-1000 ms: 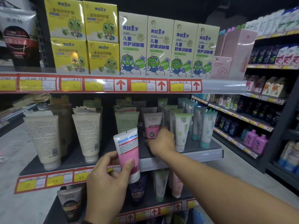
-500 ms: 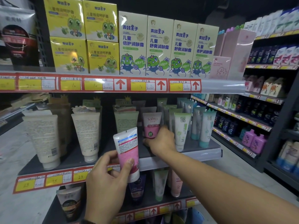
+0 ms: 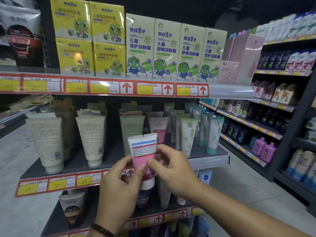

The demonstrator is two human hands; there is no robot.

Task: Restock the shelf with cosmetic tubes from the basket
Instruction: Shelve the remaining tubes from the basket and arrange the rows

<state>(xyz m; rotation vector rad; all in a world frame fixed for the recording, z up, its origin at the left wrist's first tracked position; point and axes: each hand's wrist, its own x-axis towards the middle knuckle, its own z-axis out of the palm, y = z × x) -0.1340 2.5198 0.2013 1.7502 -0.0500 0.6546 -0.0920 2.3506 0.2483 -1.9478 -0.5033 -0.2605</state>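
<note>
A pink and white cosmetic tube (image 3: pixel 143 154) stands upright, cap down, in front of the middle shelf (image 3: pixel 77 165). My left hand (image 3: pixel 119 190) grips its lower part from the left. My right hand (image 3: pixel 172 166) pinches its right side with thumb and fingers. Behind it on the shelf stands a pink "softto" tube (image 3: pixel 159 128) among green and white tubes (image 3: pixel 187 135). The basket is not in view.
Large cream tubes (image 3: pixel 90 139) stand at the shelf's left. Yellow and pale frog-print boxes (image 3: pixel 140 47) fill the shelf above. Darker tubes (image 3: pixel 73 207) sit on the lower shelf. An aisle with bottle shelves (image 3: pixel 263 147) runs to the right.
My right hand has drawn back from the softto tube on the shelf and now takes hold of the pink tube that my left hand holds.
</note>
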